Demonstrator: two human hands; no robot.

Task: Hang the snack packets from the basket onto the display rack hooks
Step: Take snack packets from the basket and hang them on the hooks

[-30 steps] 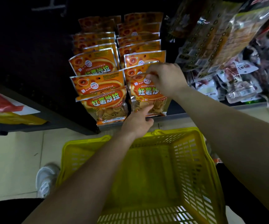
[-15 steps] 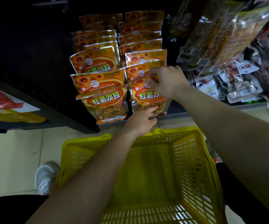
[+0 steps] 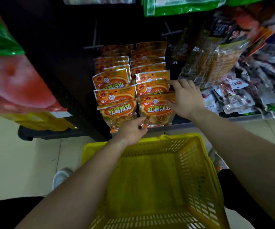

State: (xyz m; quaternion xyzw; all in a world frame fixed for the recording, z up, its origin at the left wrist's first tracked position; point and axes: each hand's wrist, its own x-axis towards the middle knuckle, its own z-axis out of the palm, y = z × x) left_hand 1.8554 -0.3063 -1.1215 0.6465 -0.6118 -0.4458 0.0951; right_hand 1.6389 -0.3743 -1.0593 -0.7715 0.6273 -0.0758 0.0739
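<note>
As we look down through the head view, both our hands are on one orange glossy foil snack packet (image 3: pixel 156 111), which hangs at the front of the right-hand column on the black perforated metal display rack (image 3: pixel 77 103). The packet is upright, its long axis running up and down, the flat sealed header uppermost and the printed face turned toward us. A clear window in its lower half shows pale round crisps. Our right hand (image 3: pixel 185 100) pinches the upper right edge of the header with curled thumb and fingers. Our left hand (image 3: pixel 131 131) curls round the lower left corner. Behind the packet, matching packets overlap like shingles, and a second column of orange foil packets (image 3: pixel 117 111) hangs just beside it on the left. Crinkled clear plastic packets of dark snacks (image 3: pixel 232 100) crowd the rack to the right. Below our forearms sits the yellow slotted plastic basket (image 3: pixel 199 162), rectangular with latticed walls, on the pale tiled floor (image 3: pixel 9 162).
</note>
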